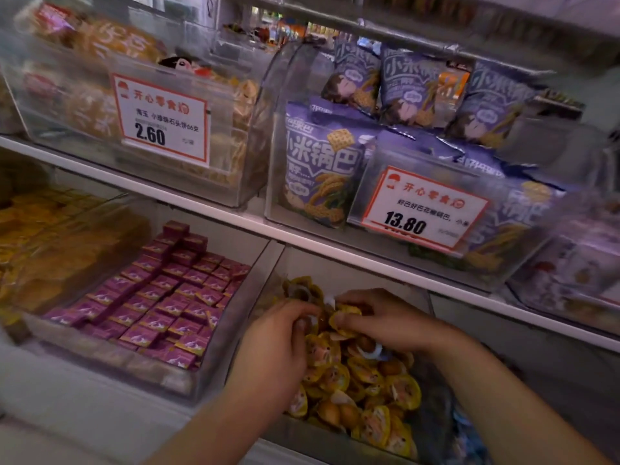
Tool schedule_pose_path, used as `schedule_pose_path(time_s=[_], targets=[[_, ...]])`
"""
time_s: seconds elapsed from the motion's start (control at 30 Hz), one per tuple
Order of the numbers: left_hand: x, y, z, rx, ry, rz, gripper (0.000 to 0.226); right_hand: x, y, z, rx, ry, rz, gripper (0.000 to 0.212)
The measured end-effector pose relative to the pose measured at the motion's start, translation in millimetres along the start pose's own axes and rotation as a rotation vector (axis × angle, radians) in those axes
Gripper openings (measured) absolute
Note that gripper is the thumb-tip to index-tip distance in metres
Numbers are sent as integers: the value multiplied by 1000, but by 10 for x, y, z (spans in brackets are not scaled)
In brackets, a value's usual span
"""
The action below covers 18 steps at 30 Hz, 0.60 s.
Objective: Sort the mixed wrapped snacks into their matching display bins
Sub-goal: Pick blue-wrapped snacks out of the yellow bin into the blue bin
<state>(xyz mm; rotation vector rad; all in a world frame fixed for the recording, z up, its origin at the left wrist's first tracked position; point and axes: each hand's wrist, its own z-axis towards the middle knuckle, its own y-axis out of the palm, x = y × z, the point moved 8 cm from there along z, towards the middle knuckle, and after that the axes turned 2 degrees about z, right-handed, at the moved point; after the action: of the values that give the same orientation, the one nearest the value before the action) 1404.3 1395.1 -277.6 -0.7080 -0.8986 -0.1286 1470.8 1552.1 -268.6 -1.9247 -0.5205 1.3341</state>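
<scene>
- Two hands work in the near clear bin (268, 263) of yellow snacks (365, 380) on the lower shelf.
- Left hand (275, 340) has its fingers curled round yellow snacks at the far end of the pile.
- Right hand (379, 317) pinches a yellow snack (342, 322) just beside the left fingertips; both hands nearly touch.
- Left of this bin, another bin holds rows of purple packets (161, 297).
- Far left, a bin holds orange packets (50, 250), blurred.
- Upper shelf: purple bags (318, 169) on the right behind a 13.80 tag (422, 209); a bin of biscuits (100, 105) on the left with a 2.60 tag (161, 119).
</scene>
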Motion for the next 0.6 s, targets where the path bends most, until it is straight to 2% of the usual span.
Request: schedule_pose_path(time_s=[0.13, 0.23, 0.37, 0.5, 0.6], targets=[[45, -65, -18, 97, 34, -32, 29, 21, 162, -363, 93, -99, -165, 53], [93, -29, -3, 102, 71, 5, 27, -21, 96, -605, 237, -185, -126, 65], [261, 103, 3, 29, 180, 66, 33, 60, -214, -855, 481, -190, -341, 51], [427, 344, -63, -129, 303, 139, 34, 238, -203, -862, 400, -135, -420, 29], [436, 586, -137, -316, 334, 298, 42, 344, -98, -797, 325, -87, -510, 36]])
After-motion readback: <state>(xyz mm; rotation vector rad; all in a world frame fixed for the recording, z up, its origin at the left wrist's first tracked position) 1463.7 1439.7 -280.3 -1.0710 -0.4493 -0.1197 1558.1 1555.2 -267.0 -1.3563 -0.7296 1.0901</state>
